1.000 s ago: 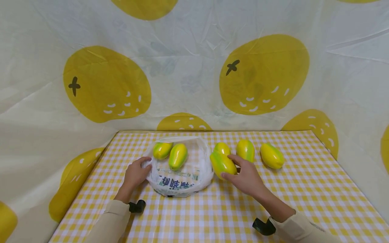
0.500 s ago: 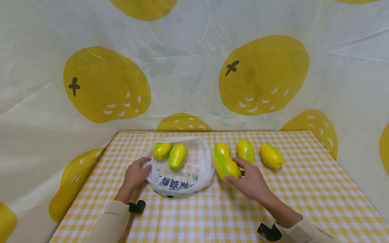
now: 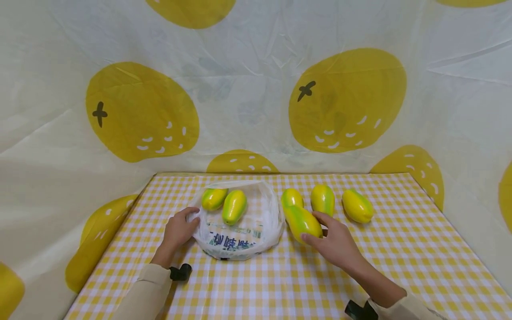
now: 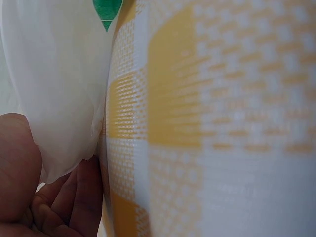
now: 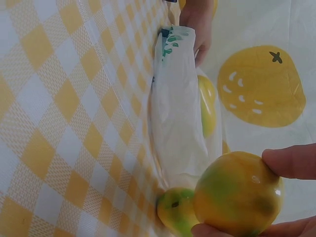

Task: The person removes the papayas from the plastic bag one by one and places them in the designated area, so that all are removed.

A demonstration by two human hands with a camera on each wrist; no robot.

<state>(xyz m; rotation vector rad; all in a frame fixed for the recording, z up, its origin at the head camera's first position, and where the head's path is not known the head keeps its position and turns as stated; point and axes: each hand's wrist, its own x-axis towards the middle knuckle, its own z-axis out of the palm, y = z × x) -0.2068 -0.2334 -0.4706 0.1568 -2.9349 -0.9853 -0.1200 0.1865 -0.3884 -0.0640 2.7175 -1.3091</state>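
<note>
"Held fruit (image 3: pixel 302 223) has edged rightward, right of centre, pinched by the right hand (image 3: pixel 335 240)."

"Left hand (image 3: pixel 180 227)?"

"Gripping the bag (image 3: pixel 273 235) left of centre, seemingly by its rim."

"Surroundings?"

"Printed sheeting (image 3: pixel 248 106) backs the checked bench (image 3: pixel 248 289); held fruit partly blocks a rear fruit (image 3: pixel 292 196)."

In the middle of the frame, the fruits (image 3: pixel 302 223) are coloured yellow and green, the bag (image 3: pixel 275 218) white. The tablecloth (image 3: pixel 256 289) below is checked yellow and white. Big yellow shapes (image 3: pixel 348 106) are printed on the pale sheet (image 3: pixel 248 98) above.
</note>
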